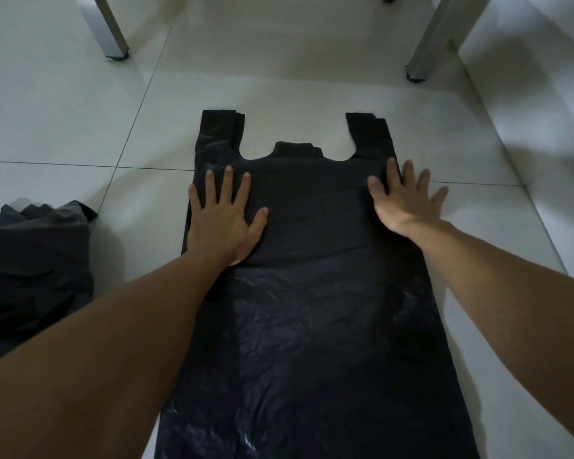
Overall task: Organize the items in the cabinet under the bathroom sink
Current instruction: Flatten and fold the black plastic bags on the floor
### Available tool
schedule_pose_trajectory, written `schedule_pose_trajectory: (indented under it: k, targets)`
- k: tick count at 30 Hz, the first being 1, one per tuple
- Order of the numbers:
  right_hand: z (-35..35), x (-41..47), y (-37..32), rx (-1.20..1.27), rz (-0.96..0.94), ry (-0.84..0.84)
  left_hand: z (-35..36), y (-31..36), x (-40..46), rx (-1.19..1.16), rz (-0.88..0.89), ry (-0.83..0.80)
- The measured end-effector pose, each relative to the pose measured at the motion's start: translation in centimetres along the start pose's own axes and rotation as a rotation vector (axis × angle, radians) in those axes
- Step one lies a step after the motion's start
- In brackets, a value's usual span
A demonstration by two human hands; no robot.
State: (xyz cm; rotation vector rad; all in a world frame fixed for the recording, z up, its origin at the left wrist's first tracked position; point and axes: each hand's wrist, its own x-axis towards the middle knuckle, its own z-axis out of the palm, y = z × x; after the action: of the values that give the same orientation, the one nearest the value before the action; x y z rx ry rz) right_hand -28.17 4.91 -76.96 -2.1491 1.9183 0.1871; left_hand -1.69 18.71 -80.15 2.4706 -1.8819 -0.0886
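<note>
bare floor tiles (63, 111) around — crumpled bags (34, 260) left, metal legs (111, 31) ahead

Two bare forearms are seen, ending in the left hand (224, 223) and the right hand (403, 202). No sleeve, glove, ring, watch or bracelet is worn on either.

You are kneeling in a home, likely a bathroom: glossy pale floor tiles (80, 120) are filling the frame, two metal legs (111, 31) are standing at upper left and upper right, and a white wall (544, 94) is rising at right.
</note>
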Motion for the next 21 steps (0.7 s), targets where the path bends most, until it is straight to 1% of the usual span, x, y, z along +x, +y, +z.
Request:
schedule_pose_trajectory:
  k: [1,3,5,6,8,12,14,16,18,21]
  targets:
    - [0.2,-1.4,-0.8,0.018,-0.027,0.043,0.0,0.0,0.0,-0.007,-0.002,0.005]
    - [1.6,-5.5,-3.0,0.021,-0.181,0.117,0.0,0.0,0.0,-0.024,-0.001,0.054]
    - [3.6,-9.4,-4.6,-0.022,-0.336,0.073,-0.2,0.1,-0.3,-0.042,0.013,0.15]
    - [4.5,-10.5,-4.6,-0.067,-0.365,0.043,-0.3,0.1,-0.5,-0.056,0.023,0.194]
    - [5.0,-10.6,-2.7,-0.125,-0.338,0.04,-0.5,0.0,-0.8,-0.093,0.038,0.255]
    - [4.2,-8.9,3.4,-0.12,-0.127,0.076,-0.6,0.0,-1.0,-0.131,0.05,0.312]
    - [4.1,-8.8,4.6,-0.136,-0.104,0.077,-0.6,0.1,-1.2,-0.127,0.055,0.32]
    - [4.0,-8.9,4.4,-0.125,-0.104,0.065,-0.7,0.2,-1.4,-0.132,0.056,0.304]
    - [3.9,-9.0,4.2,-0.117,-0.102,0.053,-0.9,0.1,-1.7,-0.12,0.06,0.236]
    - [3.7,-9.0,4.3,-0.1,-0.103,0.023,-1.8,0.2,-2.2,-0.142,0.017,0.023]
